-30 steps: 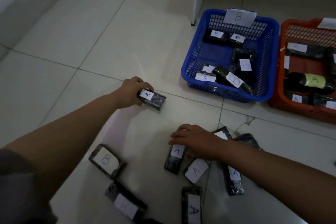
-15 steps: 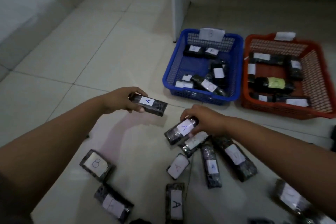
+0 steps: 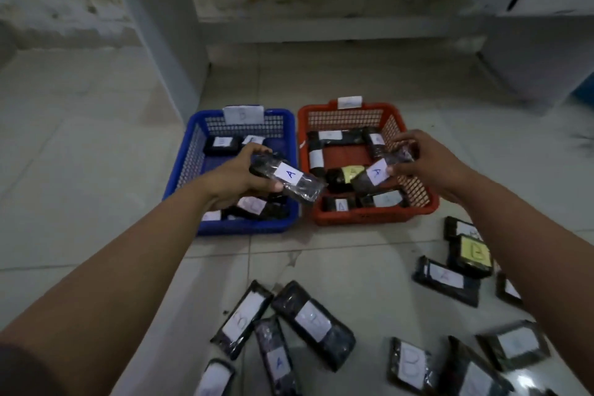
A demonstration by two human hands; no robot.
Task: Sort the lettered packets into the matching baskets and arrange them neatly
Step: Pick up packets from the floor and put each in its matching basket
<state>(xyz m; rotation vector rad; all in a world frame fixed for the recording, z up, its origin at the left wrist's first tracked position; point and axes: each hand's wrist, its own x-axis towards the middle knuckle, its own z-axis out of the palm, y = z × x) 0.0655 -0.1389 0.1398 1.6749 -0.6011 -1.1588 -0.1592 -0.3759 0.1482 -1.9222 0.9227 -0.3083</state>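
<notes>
My left hand (image 3: 242,178) grips a black packet labelled A (image 3: 289,178) above the right side of the blue basket (image 3: 183,177), which carries a B card. My right hand (image 3: 424,157) holds another black packet labelled A (image 3: 374,175) over the red basket (image 3: 421,199). Inside the red basket lie several black packets, one with a yellow label (image 3: 348,173). The blue basket holds several B packets (image 3: 221,143).
Several loose black packets lie on the tiled floor in front of me: a cluster at bottom centre (image 3: 313,323), more at the right, one with a yellow B label (image 3: 475,252). A white wall corner (image 3: 167,42) stands behind the blue basket.
Both hands have lifted their A packets off the floor and carried them forward, toward the baskets. The view has tilted up and moved to the right.
</notes>
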